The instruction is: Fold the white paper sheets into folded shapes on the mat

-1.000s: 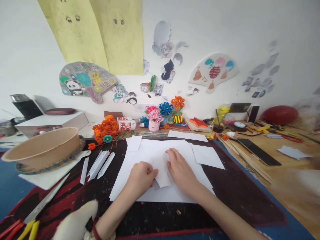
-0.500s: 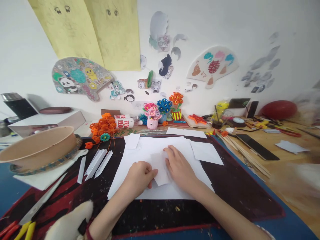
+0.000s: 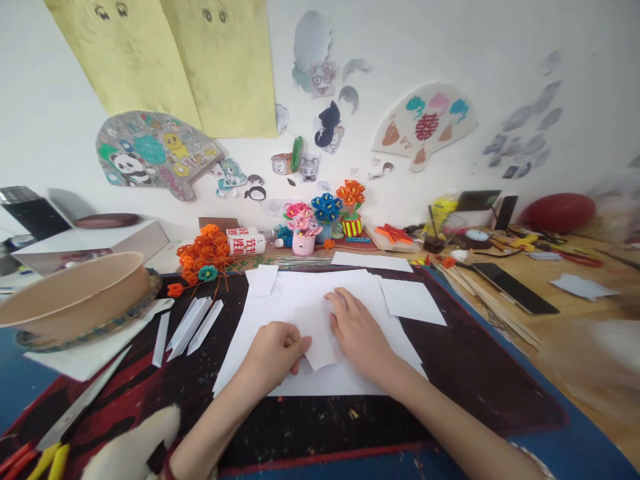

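A small white paper piece [image 3: 320,343] lies on larger white sheets [image 3: 295,290] in the middle of the dark mat. My left hand [image 3: 280,350] pinches its left edge between thumb and curled fingers. At the paper's right edge rests my right hand [image 3: 353,333], fingers apart and palm down on the sheets. Another white piece [image 3: 413,301] overlaps the stack at the right, and a smaller one [image 3: 263,280] sits at its upper left. Several folded white strips [image 3: 190,327] lie on the mat left of the stack.
Scissors [image 3: 65,423] lie at the lower left, below a round tan bowl [image 3: 75,287]. Orange craft flowers [image 3: 205,250] and small flower pots [image 3: 303,243] stand behind the sheets. A dark phone [image 3: 515,288] and thin wooden sticks [image 3: 493,307] are at the right.
The view has shifted slightly. Both hands and the small paper keep nearly the same position on the sheets.
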A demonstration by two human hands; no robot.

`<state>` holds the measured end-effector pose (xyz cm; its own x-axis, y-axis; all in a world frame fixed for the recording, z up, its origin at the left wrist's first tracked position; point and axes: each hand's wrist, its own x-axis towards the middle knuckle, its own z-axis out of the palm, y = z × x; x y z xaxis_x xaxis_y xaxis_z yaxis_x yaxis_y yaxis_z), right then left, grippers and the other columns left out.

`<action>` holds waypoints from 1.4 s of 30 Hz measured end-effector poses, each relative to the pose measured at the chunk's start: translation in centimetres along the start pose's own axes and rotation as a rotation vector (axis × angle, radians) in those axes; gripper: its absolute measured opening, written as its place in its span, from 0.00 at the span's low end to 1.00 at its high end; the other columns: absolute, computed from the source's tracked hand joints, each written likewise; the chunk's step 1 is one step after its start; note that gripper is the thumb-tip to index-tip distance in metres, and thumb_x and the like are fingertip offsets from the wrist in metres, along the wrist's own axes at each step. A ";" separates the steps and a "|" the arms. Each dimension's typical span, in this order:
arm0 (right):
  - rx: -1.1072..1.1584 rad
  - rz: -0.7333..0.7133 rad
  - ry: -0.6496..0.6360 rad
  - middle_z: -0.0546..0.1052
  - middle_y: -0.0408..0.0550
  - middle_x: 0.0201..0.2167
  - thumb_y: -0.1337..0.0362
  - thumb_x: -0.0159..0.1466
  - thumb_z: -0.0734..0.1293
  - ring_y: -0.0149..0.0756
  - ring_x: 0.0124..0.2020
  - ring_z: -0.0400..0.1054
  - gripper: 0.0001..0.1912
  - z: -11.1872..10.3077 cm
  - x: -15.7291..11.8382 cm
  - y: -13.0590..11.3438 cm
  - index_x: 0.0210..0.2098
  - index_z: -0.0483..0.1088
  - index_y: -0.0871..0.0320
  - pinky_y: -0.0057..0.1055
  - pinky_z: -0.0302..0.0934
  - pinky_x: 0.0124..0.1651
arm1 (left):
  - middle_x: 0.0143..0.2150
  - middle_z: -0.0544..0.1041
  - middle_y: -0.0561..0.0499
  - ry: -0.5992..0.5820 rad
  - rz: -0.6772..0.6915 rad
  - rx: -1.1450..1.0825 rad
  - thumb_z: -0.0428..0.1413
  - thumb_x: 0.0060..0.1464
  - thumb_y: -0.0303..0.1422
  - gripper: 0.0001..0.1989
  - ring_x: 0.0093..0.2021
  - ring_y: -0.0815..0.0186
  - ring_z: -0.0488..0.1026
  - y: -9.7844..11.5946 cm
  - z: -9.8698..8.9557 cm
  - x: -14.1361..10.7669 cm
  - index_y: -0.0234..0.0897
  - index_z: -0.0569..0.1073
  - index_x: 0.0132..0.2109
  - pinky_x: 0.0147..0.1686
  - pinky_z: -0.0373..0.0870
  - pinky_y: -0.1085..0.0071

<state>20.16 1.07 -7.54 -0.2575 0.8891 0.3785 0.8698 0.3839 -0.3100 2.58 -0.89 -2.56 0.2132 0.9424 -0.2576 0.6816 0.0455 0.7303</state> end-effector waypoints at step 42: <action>0.897 -0.025 -0.536 0.64 0.37 0.17 0.55 0.58 0.68 0.27 0.21 0.56 0.19 -6.9 0.7 0.1 0.18 0.63 0.59 0.25 0.49 0.24 | 0.45 0.77 0.48 0.375 0.566 0.040 0.62 0.45 0.39 0.18 0.44 0.58 0.71 3.4 -2.8 -3.2 0.42 0.74 0.46 0.44 0.64 0.66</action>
<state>22.94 0.02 -1.23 -0.6151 0.7880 0.0252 0.2863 0.2531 -0.9241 2.24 -2.80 2.46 0.2922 0.8689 0.3995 0.5633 -0.4940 0.6623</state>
